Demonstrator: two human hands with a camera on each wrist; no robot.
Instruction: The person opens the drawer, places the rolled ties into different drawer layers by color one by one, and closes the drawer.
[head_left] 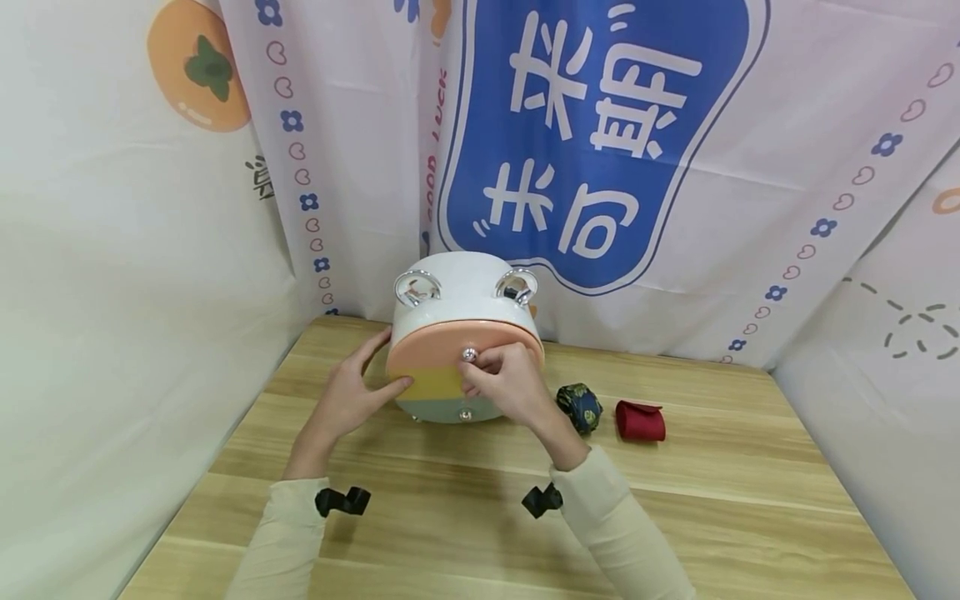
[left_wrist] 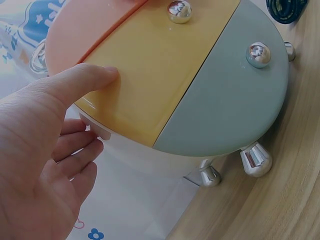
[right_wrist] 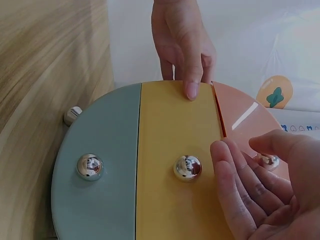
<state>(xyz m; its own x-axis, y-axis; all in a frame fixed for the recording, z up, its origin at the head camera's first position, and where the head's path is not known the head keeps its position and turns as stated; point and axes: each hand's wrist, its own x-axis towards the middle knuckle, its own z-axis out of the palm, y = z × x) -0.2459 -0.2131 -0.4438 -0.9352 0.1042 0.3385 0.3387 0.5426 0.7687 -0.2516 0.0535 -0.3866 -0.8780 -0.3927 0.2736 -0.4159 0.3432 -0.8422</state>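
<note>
A rounded white cabinet [head_left: 468,279] has pink, yellow and green drawer fronts with silver knobs. My left hand [head_left: 352,392] grips its left side, thumb on the yellow front [left_wrist: 150,85] and the other fingers round the side. My right hand [head_left: 510,383] is at the pink top drawer [right_wrist: 245,110], its bent thumb and fingers about the silver knob [right_wrist: 269,161], which they partly hide. A thin gap shows between the pink and yellow fronts. The yellow drawer's knob [right_wrist: 188,168] and the green drawer's knob [right_wrist: 90,166] are untouched.
A dark patterned roll [head_left: 579,408] and a red roll [head_left: 641,421] lie on the wooden table [head_left: 450,533], right of the cabinet. Two silver rings [head_left: 517,286] stand out from the cabinet's top. A printed cloth [head_left: 360,167] hangs close behind it.
</note>
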